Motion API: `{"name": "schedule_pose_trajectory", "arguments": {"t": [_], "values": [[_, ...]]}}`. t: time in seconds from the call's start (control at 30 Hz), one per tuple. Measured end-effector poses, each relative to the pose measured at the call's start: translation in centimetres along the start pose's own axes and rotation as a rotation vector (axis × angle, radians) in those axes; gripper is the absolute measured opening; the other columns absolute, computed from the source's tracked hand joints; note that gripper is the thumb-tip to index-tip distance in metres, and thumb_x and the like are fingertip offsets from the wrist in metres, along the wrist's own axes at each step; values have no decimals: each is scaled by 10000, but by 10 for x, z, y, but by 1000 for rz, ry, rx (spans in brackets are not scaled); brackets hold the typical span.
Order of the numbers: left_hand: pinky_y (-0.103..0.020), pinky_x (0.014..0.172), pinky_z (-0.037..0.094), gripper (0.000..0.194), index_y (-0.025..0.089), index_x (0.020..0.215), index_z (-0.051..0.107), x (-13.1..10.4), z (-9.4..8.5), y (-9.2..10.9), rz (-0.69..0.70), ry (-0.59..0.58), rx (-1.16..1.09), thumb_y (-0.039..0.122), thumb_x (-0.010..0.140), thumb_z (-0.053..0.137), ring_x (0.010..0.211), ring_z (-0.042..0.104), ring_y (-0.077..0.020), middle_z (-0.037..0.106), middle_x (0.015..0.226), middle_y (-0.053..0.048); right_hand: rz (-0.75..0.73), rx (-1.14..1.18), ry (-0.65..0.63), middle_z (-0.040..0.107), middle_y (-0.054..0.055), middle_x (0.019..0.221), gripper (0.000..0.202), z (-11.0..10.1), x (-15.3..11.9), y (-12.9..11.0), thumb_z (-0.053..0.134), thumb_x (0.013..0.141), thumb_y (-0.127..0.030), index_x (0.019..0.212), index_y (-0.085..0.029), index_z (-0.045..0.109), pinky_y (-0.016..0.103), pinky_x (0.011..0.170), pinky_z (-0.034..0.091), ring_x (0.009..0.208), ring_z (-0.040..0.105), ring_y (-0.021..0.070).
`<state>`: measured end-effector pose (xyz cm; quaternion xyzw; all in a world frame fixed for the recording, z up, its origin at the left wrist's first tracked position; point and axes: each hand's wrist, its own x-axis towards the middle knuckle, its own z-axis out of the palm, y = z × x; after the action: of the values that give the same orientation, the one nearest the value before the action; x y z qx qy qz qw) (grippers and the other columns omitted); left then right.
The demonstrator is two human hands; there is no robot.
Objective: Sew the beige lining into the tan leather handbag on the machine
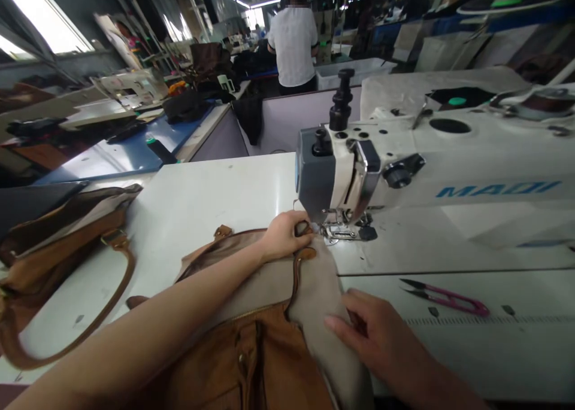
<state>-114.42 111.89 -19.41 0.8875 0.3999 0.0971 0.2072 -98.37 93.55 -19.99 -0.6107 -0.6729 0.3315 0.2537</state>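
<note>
A brown bag (269, 350) with a beige lining (269, 278) lies on the white table, its zipper edge facing up. My left hand (287, 235) pinches the bag's edge close to the presser foot (344, 233) of the white sewing machine (431, 158). Lower down on the right, my right hand (372, 332) grips the lining's outer edge between thumb and curled fingers. A small leather tab (306, 254) lies on the lining just below my left hand.
Pink-handled thread snips (449, 297) lie right of my right hand. Another brown bag (58, 260) with a looped handle rests at the left. Beyond the table stand a low partition (291, 120), a person in a white shirt (294, 48) and another sewing machine (135, 87).
</note>
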Motion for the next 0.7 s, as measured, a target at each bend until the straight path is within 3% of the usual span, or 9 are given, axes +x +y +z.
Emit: {"name": "schedule_pose_trajectory", "arguments": {"t": [0.07, 0.13, 0.17, 0.3, 0.37, 0.43, 0.53, 0.6, 0.7], "values": [[-284, 843, 464, 152, 183, 919, 651, -1, 1, 1, 9, 1, -21, 273, 797, 668, 906, 596, -185, 657, 922, -10, -21, 56, 124, 539, -30, 628, 213, 0, 4, -1, 476, 903, -349, 959, -179, 591, 245, 518, 348, 545, 503, 138], [-330, 892, 453, 165, 181, 927, 664, 0, 1, 4, -9, 7, -23, 286, 800, 677, 966, 581, -216, 654, 963, -31, -28, 113, 195, 556, -48, 629, 398, 0, 10, -1, 422, 934, -307, 1300, -152, 450, 246, 539, 393, 536, 531, 143], [-355, 908, 448, 175, 180, 933, 670, 1, 2, 5, -28, 12, -19, 289, 796, 683, 986, 574, -232, 649, 979, -44, -37, 119, 197, 560, -51, 622, 436, -1, 12, 0, 404, 938, -284, 1352, -145, 407, 248, 541, 406, 526, 537, 145], [-405, 875, 470, 216, 176, 924, 686, 5, 3, 10, -111, 39, -12, 306, 753, 711, 988, 559, -274, 623, 974, -74, -131, 44, 85, 665, 24, 767, 400, -8, 16, 6, 350, 877, -141, 1183, -170, 606, 275, 637, 483, 648, 616, 168], [-396, 866, 479, 228, 180, 925, 690, 6, 4, 10, -125, 56, -19, 304, 735, 719, 975, 561, -267, 616, 970, -70, -224, 8, 37, 690, 62, 932, 440, -13, 17, 11, 355, 850, -84, 1188, -181, 620, 297, 758, 511, 812, 645, 181], [-385, 893, 473, 215, 186, 916, 691, 5, 5, 10, -120, 72, -29, 288, 729, 717, 983, 562, -254, 615, 984, -59, -360, -60, 21, 672, 83, 960, 428, -16, 19, 15, 384, 865, -64, 1207, -173, 616, 311, 798, 520, 874, 631, 188], [-387, 903, 465, 167, 182, 879, 685, 4, 6, 9, -121, 80, -32, 264, 734, 704, 993, 557, -253, 616, 1002, -60, -549, -233, 124, 612, 91, 847, 330, -17, 23, 22, 423, 908, -81, 1099, -165, 679, 332, 696, 534, 785, 589, 204], [-398, 892, 464, 151, 171, 861, 677, 4, 6, 9, -134, 77, -29, 257, 739, 701, 991, 556, -261, 613, 1009, -70, -637, -312, 206, 603, 112, 906, 299, -15, 25, 27, 438, 921, -85, 1032, -169, 702, 391, 750, 541, 872, 582, 235], [-410, 864, 469, 150, 161, 847, 672, 5, 6, 11, -158, 65, -23, 261, 740, 705, 959, 562, -270, 615, 967, -70, -700, -307, 198, 623, 131, 1040, 318, -10, 26, 32, 441, 904, -34, 1095, -147, 669, 421, 904, 525, 1064, 559, 252]]}}
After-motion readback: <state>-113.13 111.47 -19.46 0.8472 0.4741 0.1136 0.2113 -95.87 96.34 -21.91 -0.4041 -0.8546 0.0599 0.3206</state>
